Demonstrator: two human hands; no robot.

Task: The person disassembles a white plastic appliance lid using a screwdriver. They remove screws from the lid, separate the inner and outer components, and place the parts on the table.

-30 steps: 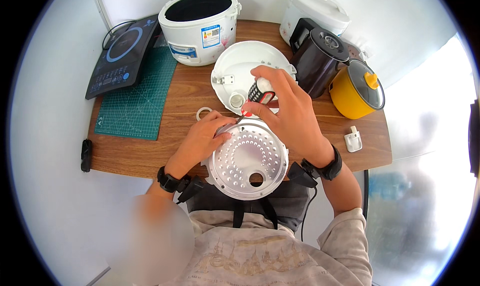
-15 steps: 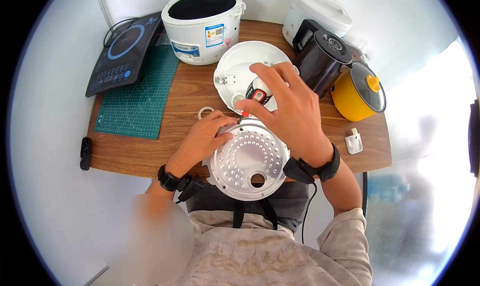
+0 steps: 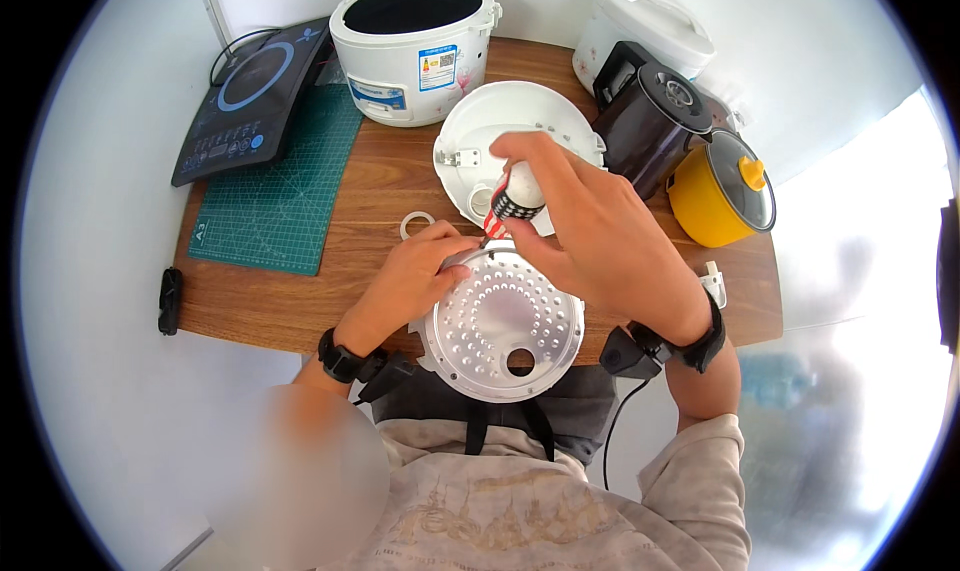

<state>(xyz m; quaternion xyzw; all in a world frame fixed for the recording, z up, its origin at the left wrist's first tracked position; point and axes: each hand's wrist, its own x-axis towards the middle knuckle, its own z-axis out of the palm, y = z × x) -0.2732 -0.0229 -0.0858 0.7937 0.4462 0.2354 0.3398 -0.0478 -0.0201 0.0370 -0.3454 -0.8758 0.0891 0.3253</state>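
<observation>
A round, dimpled metal plate [image 3: 505, 316] with a hole near its lower edge lies at the table's front edge, partly over my lap. My left hand [image 3: 405, 276] pinches its upper left rim. Above that rim, my right hand [image 3: 610, 226] grips the thick handle of a red, white and black screwdriver [image 3: 517, 193]. The tool leans, its tip down at the plate's rim beside my left fingers. Whether a screw sits under the tip, I cannot tell. Just behind, a white rice cooker lid [image 3: 463, 131] lies hollow side up with small loose pieces in it.
A white rice cooker body [image 3: 400, 66] stands at the back, with a black induction cooktop [image 3: 245, 106] and a green cutting mat [image 3: 265, 211] to the left. Right: a white cooker [image 3: 645, 31], a dark kettle [image 3: 655, 121], a yellow pot [image 3: 700, 196]. A pale ring [image 3: 417, 217] lies near my left hand.
My right hand has turned around the screwdriver, its wrist swinging right and the handle tilting slightly. My left hand keeps its hold on the plate's rim.
</observation>
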